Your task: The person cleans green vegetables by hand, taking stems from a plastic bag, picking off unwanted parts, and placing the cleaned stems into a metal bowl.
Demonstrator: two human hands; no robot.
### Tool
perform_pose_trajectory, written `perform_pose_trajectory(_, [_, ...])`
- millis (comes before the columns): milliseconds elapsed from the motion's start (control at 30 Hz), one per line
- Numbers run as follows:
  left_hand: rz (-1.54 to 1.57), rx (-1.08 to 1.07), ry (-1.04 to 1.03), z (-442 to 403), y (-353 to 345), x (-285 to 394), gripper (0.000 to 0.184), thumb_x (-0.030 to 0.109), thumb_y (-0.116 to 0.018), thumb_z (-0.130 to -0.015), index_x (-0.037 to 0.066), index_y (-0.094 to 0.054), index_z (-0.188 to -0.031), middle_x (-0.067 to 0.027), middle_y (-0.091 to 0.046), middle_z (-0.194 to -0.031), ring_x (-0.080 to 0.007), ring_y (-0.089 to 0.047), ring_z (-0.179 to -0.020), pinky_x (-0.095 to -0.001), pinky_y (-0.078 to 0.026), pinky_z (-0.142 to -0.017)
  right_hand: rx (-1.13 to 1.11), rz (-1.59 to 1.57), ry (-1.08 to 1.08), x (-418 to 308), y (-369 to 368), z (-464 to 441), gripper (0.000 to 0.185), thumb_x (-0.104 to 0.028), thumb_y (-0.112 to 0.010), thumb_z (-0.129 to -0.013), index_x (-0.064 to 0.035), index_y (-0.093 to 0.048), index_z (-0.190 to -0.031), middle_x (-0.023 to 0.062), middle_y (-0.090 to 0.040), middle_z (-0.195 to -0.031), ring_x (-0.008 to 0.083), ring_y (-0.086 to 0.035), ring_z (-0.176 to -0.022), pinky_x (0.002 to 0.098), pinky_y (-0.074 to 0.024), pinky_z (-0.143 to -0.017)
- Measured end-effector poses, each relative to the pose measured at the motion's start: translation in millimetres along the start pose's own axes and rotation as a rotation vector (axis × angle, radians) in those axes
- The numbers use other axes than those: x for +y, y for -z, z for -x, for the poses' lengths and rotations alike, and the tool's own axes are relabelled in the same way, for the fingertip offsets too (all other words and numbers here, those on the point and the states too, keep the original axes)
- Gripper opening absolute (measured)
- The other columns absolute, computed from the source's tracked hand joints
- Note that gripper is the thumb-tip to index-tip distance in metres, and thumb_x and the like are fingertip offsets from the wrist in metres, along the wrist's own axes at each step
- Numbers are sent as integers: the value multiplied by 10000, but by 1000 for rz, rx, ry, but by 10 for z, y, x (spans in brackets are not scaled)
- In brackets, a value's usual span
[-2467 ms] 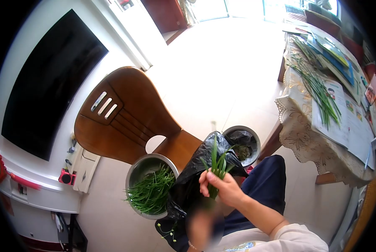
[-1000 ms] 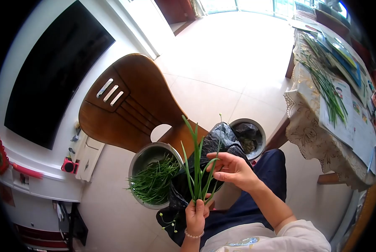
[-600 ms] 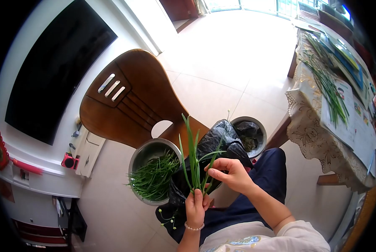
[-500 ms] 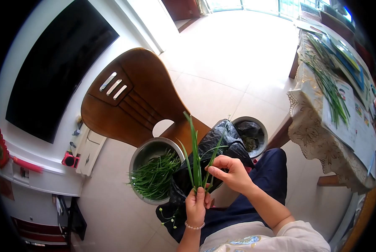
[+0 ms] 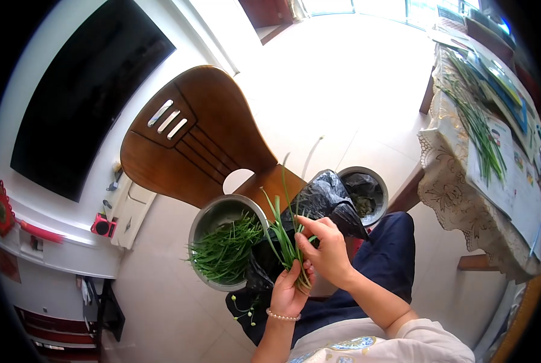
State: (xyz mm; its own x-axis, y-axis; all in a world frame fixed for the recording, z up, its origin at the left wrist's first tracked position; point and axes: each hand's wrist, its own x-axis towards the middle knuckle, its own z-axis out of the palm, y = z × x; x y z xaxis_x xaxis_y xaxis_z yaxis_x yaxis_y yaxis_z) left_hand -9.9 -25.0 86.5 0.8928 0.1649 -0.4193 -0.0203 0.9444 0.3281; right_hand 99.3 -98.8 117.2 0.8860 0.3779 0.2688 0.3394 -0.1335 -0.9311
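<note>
My left hand [image 5: 290,287], with a beaded bracelet at the wrist, is closed around the lower ends of a small bunch of garlic chives [image 5: 284,236]. Just above it, my right hand [image 5: 329,248] pinches at a thin stalk on the bunch's right side, thumb and forefinger close together. Black plastic bag [image 5: 325,196] material drapes over my lap behind the bunch. To the left, a steel bowl [image 5: 193,225] holds a heap of cut green chives [image 5: 225,249]. A few budded stalks [image 5: 244,311] lie on my left thigh.
A wooden chair [image 5: 192,133] stands ahead, touching the bowl. Beyond my right knee is a round bin [image 5: 384,196] lined with black plastic. At right, a lace-covered table [image 5: 446,181] bears more chives [image 5: 485,142] on papers. A television [image 5: 89,97] hangs at left.
The bunch has tilted and dropped slightly, and my left hand has shifted a little right. My right hand has moved a little up and left against the stalks.
</note>
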Motion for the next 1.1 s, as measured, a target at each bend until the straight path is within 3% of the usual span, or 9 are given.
perform_pose_trajectory(133, [-51, 115, -19, -31, -79, -18, 201, 138, -503, -890, 29, -538, -1055, -47, -599, -903, -142, -581, -801, -284, -502, -754, -173, -43, -67, 41, 42, 23, 252, -90, -659, -712, -34, -620, -955, 46, -586, -712, 180, -525, -725, 291, -442, -666])
perform_pose_trajectory(333, [-222, 175, -144, -43, -96, -48, 155, 122, -522, -882, 39, -561, -1007, -36, -598, -875, -124, -574, -781, -259, -484, -705, -76, 55, -131, 63, 39, 38, 165, -108, -685, -711, -18, -585, -806, 36, -547, -668, 130, -538, -659, 254, -442, -608])
perform_pose_trajectory(400, [-280, 193, -168, -35, -73, -56, 145, 121, -525, -881, 38, -565, -993, -31, -596, -871, -118, -570, -773, -251, -476, -688, -252, -148, -335, 107, 28, 70, 180, -210, -676, -724, -51, -610, -778, 42, -539, -684, 177, -552, -615, 303, -444, -582])
perform_pose_trajectory(567, [-343, 87, -184, -52, 12, -56, 209, 159, -452, -919, 17, -527, -1053, -52, -597, -921, -131, -588, -805, -255, -491, -723, -232, -115, -276, 153, 22, 69, 177, -210, -670, -736, -40, -630, -761, 49, -551, -682, 173, -563, -572, 295, -441, -551])
perform_pose_trajectory(667, [-293, 113, -105, -61, -2, -42, 228, 183, -421, -932, 17, -528, -1047, -63, -597, -917, -133, -588, -791, -265, -489, -718, -236, -123, -246, 168, 32, 87, 165, -195, -661, -748, -33, -639, -773, 51, -556, -671, 152, -559, -553, 284, -441, -542])
perform_pose_trajectory(867, [-154, 35, 16, -93, -28, 5, 264, 216, -385, -943, 19, -520, -1054, -64, -590, -903, -157, -583, -809, -296, -480, -734, -225, -335, -455, 128, 46, 89, 145, -160, -643, -764, -17, -647, -787, 53, -563, -676, 112, -556, -537, 254, -435, -522])
perform_pose_trajectory(1000, [-76, -34, 112, -106, -20, 43, 249, 223, -414, -934, 17, -538, -997, -56, -596, -855, -155, -590, -763, -283, -498, -673, -162, -182, -169, 178, 42, 78, 162, -154, -644, -779, 6, -634, -805, 37, -552, -667, 80, -525, -463, 214, -418, -454])
perform_pose_trajectory(1033, [-92, -25, 95, -102, -25, 41, 248, 220, -409, -936, 16, -538, -992, -59, -594, -844, -158, -592, -756, -286, -500, -668, -231, -362, -393, 166, 65, 101, 174, -159, -648, -781, 14, -626, -787, 24, -531, -651, 63, -502, -448, 207, -405, -440])
perform_pose_trajectory(1100, [-123, -11, 58, -126, -23, 27, 248, 214, -400, -938, 13, -537, -981, -61, -592, -836, -161, -590, -750, -287, -497, -670, -250, -379, -426, 177, 80, 101, 179, -161, -653, -778, 15, -622, -778, 19, -524, -646, 58, -501, -450, 207, -406, -441])
